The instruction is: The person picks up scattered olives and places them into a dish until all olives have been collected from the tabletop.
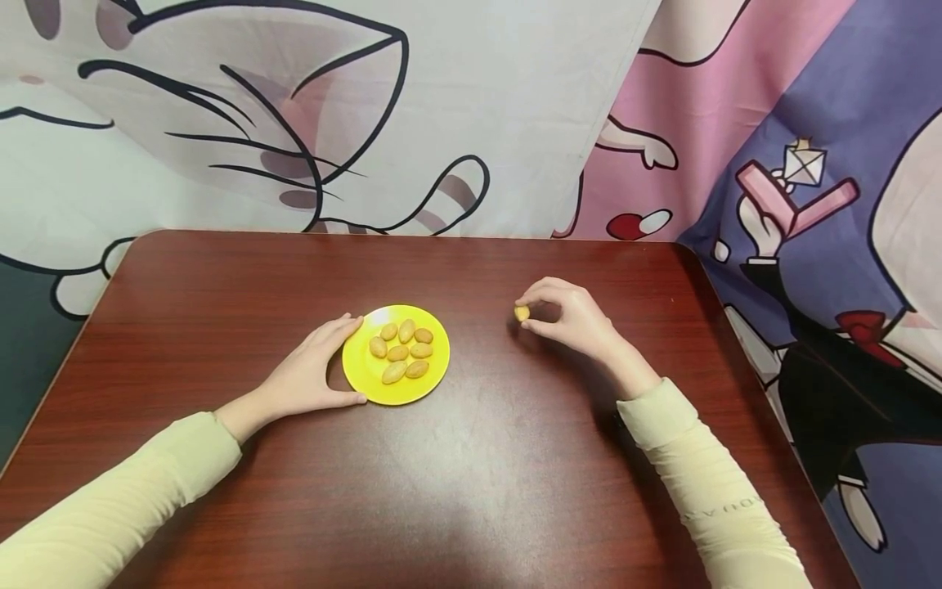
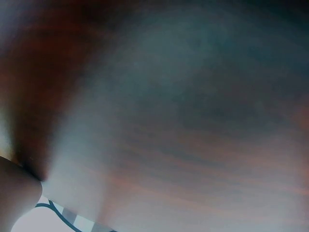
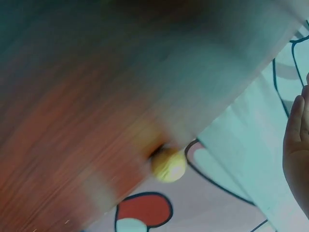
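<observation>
A round yellow plate (image 1: pixel 359 360) lies on the table and bears several small oval tan pieces (image 1: pixel 394 372) that look like nuts in their shells. My left hand (image 1: pixel 305 376) holds the plate by its left rim, fingers on the far side and thumb on the near side. To the right of the plate, my right hand (image 1: pixel 570 319) pinches one more nut-like piece (image 1: pixel 522 313) between thumb and fingertips. In the right wrist view this piece (image 3: pixel 168 165) looks yellow and roundish. The left wrist view is mostly blurred tabletop, without the plate.
The dark red-brown wooden table (image 1: pixel 471 491) has rounded far corners. Behind it and along its right side hangs a cartoon-printed cloth (image 1: pixel 515 106).
</observation>
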Available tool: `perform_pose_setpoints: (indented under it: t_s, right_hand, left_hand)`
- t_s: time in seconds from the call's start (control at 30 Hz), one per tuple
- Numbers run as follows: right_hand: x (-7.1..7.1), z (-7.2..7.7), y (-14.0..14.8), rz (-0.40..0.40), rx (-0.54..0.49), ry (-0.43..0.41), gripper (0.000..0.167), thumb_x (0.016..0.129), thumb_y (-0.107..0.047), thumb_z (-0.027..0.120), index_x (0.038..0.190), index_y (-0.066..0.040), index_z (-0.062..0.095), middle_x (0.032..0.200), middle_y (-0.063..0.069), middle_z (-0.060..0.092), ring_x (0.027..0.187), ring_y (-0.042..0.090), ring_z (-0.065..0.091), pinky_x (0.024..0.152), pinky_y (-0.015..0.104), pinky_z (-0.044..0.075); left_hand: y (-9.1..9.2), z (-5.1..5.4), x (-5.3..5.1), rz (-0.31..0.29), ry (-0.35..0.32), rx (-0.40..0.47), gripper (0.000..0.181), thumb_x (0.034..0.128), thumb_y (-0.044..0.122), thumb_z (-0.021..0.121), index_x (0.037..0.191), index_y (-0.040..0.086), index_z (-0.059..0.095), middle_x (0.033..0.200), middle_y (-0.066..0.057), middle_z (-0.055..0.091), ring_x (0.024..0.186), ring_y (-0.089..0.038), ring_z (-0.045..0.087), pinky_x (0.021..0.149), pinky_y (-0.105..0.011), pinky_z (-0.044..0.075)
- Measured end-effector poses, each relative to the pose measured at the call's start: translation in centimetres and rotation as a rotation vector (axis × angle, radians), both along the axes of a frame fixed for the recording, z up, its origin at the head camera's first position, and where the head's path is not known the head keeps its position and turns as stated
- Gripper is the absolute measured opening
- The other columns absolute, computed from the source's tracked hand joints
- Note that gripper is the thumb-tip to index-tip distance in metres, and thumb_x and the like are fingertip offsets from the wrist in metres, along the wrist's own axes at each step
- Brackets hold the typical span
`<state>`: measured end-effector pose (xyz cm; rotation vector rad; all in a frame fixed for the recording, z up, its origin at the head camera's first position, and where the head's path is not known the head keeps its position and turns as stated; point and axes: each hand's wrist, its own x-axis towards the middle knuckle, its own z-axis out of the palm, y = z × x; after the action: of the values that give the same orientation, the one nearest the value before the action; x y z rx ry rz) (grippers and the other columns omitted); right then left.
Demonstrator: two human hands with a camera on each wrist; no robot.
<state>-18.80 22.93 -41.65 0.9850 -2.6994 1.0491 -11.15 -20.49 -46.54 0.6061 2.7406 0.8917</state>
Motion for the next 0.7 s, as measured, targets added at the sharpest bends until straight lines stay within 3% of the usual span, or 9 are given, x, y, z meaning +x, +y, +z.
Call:
perform_pose_setpoints:
  t_s: [0.3,0.7]
  right_hand:
    - [-0.2,0.2,-2.7,0.045,-0.013,-0.044,0.027,0.085,-0.006,0.088,0.11,-0.009,0.081,0.11,0.005,0.076,0.107,0.021,0.07,0.096,0.039,0.056]
    - [-0.7,0.8,-6.1,0.122,0.004,-0.063,0.027,0.087,-0.007,0.086,0.114,-0.007,0.081,0.111,0.004,0.075,0.108,0.02,0.069,0.099,0.041,0.058]
  left_hand:
    - [0.1,0.1,0.0,0.0,0.001,0.004,0.117,0.0768,0.048,0.093,0.166,0.005,0.031,0.172,-0.023,0.029,0.158,-0.047,0.028,0.121,-0.073,0.034]
    - [0.1,0.1,0.0,-0.002,0.007,0.005,0.117,0.0763,0.048,0.093,0.166,0.006,0.031,0.172,-0.023,0.03,0.158,-0.047,0.028,0.121,-0.073,0.034]
